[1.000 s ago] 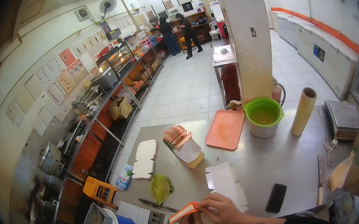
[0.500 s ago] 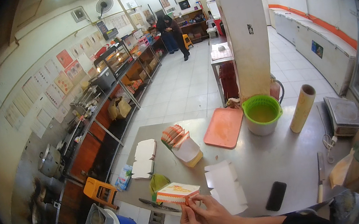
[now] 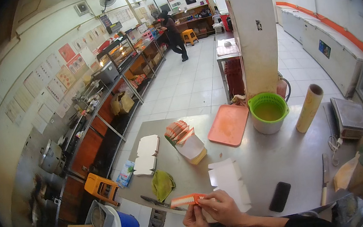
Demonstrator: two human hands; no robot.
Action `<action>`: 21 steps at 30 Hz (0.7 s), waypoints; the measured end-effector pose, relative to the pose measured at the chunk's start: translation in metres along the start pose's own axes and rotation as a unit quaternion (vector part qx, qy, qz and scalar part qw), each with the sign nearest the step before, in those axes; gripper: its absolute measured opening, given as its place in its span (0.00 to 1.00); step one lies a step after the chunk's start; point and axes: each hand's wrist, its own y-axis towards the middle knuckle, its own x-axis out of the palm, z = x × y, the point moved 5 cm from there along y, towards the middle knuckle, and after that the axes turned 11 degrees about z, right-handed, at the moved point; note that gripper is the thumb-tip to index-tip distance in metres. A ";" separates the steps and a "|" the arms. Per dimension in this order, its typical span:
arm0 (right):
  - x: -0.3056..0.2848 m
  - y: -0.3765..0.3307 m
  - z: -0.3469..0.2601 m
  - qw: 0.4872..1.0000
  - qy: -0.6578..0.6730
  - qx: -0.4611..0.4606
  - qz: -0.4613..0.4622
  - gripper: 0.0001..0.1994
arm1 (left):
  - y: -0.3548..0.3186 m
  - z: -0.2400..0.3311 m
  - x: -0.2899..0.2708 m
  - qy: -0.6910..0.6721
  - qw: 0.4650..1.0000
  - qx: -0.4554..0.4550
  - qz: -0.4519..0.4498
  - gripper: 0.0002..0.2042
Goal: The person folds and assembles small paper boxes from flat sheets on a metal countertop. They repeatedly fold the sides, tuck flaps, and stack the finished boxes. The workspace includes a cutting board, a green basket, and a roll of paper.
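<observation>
Near the table's front edge, a folded paperboard food carton [image 3: 182, 201] with an orange-and-white zigzag pattern is between my two hands. My left hand [image 3: 197, 226] pinches it from below, thumb and fingertips closed on its edge. My right hand [image 3: 222, 208] comes in from the right, its fingers pressed to the carton's right end. Just beyond, a white unfolded carton blank [image 3: 226, 178] lies flat on the steel table. Farther back, several orange-patterned cardboard pieces [image 3: 178, 131] stand in a pale container [image 3: 191, 150]. More white blanks [image 3: 146, 155] lie at the left edge.
A green cloth [image 3: 162, 184] and a dark knife [image 3: 153, 201] lie left of my hands. Behind are a pink tray [image 3: 229, 125] and a green basket in a bucket [image 3: 268, 112]. To the right are a phone [image 3: 280, 196], a knife [image 3: 324, 177] and a scale [image 3: 349, 115].
The carton has tilted in my hands; its white printed top no longer shows, and the patterned side faces up. In the background, a person has shifted position by the counter.
</observation>
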 end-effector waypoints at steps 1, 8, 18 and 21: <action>-0.002 0.002 0.001 1.000 0.021 0.014 0.004 0.14 | 0.003 0.000 -0.004 0.039 0.999 0.024 0.007 0.11; -0.004 0.008 -0.003 0.994 0.071 0.062 -0.060 0.11 | 0.014 0.005 -0.016 0.048 0.997 0.054 -0.007 0.07; 0.014 -0.003 0.000 0.992 -0.080 -0.042 -0.084 0.21 | 0.002 0.000 -0.001 -0.097 0.991 -0.087 0.044 0.13; 0.017 -0.006 -0.001 0.983 -0.112 -0.071 -0.125 0.23 | 0.017 -0.009 -0.013 -0.101 0.986 -0.105 0.076 0.11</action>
